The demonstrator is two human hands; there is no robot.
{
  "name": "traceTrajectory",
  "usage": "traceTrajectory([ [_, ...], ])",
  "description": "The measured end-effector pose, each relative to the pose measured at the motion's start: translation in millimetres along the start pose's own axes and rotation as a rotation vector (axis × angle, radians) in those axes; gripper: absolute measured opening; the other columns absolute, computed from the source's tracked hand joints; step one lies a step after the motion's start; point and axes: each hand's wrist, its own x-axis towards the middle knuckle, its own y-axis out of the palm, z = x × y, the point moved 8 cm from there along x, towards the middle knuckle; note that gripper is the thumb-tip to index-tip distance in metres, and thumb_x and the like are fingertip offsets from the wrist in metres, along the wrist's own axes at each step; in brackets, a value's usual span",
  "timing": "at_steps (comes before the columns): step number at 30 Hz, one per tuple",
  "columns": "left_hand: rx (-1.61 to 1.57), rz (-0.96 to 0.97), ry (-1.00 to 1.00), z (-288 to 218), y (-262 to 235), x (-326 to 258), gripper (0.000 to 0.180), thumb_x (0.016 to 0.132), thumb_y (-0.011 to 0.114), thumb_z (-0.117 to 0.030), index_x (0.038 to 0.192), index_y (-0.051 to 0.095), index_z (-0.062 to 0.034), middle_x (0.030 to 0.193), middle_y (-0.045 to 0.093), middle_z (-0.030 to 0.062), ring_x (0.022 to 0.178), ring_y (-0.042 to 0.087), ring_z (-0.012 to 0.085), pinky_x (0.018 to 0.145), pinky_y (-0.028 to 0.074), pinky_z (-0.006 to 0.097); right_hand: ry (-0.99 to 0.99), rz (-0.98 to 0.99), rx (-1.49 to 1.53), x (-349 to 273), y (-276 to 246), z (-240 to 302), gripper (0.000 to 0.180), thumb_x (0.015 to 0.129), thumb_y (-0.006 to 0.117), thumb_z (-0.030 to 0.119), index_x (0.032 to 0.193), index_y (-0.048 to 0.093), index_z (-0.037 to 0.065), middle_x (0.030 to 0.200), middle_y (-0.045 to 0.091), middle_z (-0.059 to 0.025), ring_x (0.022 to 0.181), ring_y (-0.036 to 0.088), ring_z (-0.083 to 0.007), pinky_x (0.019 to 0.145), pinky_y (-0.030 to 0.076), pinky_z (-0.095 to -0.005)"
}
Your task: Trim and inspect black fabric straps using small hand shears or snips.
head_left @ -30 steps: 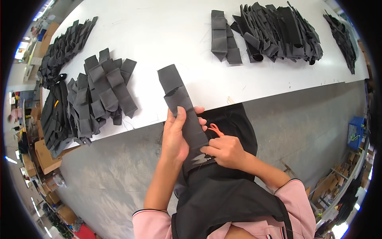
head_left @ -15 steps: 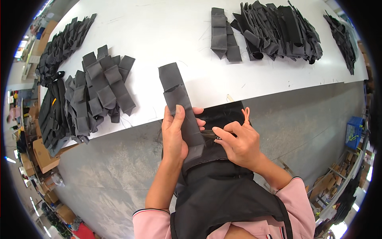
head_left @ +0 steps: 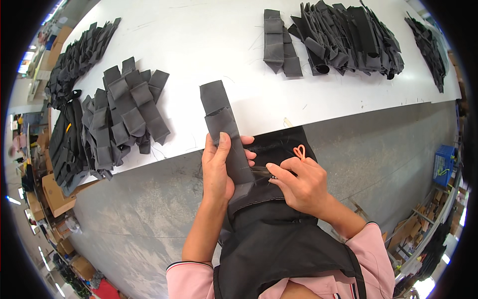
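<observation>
My left hand [head_left: 215,174] is closed round a long dark grey fabric strip [head_left: 222,125], its thumb pressed on the front and its fingers behind. The strip slants from over the white table [head_left: 199,30] down toward my lap, with a folded pocket edge across its upper part. In my right hand [head_left: 306,187] is a pair of thread snips [head_left: 261,171], pinched between thumb and forefinger. Their thin metal blades point left at the strip's right edge, near its lower end. An orange cord loop [head_left: 299,151] sticks up above that hand. The snips' handles are mostly hidden.
Several similar grey strips [head_left: 132,99] lie heaped at left, beside black straps [head_left: 67,134]. Bigger bundles [head_left: 348,42] stand at the far right. Loose threads dot the tabletop. A blue crate [head_left: 442,164] sits on the floor at right, cardboard boxes [head_left: 57,193] at left.
My right hand has turned slightly, and the orange loop has tipped left and lower. More of the snips' blades shows now. The strip has shifted down a little.
</observation>
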Motion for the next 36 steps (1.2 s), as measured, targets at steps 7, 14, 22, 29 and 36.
traceTrajectory([
  [7,0.017,0.021,-0.015,3.9,3.1,-1.5,0.031,0.097,0.049,-0.034,0.108,0.045,-0.0055,0.093,0.065,0.0168,0.068,0.064,0.0188,0.059,0.054,0.031,0.021,0.019,0.014,1.5,5.2,0.0,0.038,0.063,0.076,0.008,0.099,0.066,0.007,0.073,0.054,-0.0022,0.058,0.051,-0.0168,0.053,0.037,-0.0289],
  [14,-0.004,0.069,-0.077,9.2,6.1,-1.2,0.031,0.097,0.048,-0.034,0.108,0.044,-0.0053,0.094,0.065,0.0172,0.068,0.064,0.0196,0.060,0.054,0.031,0.062,-0.059,0.119,-8.9,11.6,-13.2,0.033,0.066,0.075,0.006,0.097,0.066,0.006,0.074,0.055,-0.0029,0.058,0.052,-0.0174,0.054,0.039,-0.0278],
  [22,0.038,0.013,0.044,2.3,7.4,-4.2,0.032,0.097,0.049,-0.030,0.115,0.042,-0.0042,0.094,0.065,0.0170,0.068,0.063,0.0175,0.057,0.053,0.030,0.623,0.286,0.667,-18.4,53.1,-33.5,0.018,0.077,0.071,0.016,0.086,0.061,0.004,0.070,0.056,-0.0076,0.058,0.053,-0.0216,0.059,0.043,-0.0311],
  [29,0.151,0.059,0.084,10.0,11.7,-7.9,0.036,0.096,0.052,-0.027,0.121,0.040,-0.0047,0.092,0.064,0.0146,0.064,0.060,0.0132,0.057,0.051,0.026,0.917,0.165,1.259,-27.5,74.7,-49.9,0.011,0.085,0.058,0.007,0.076,0.053,0.003,0.062,0.048,-0.0006,0.052,0.039,-0.0086,0.050,0.031,-0.0236],
  [36,0.054,0.062,-0.044,23.8,3.6,-2.5,0.032,0.097,0.050,-0.030,0.114,0.043,-0.0048,0.090,0.065,0.0158,0.063,0.062,0.0154,0.055,0.053,0.028,0.713,-0.061,0.722,-33.9,32.9,-59.2,0.021,0.086,0.062,0.007,0.106,0.059,0.001,0.076,0.055,-0.0032,0.062,0.051,-0.0097,0.055,0.039,-0.0234],
])
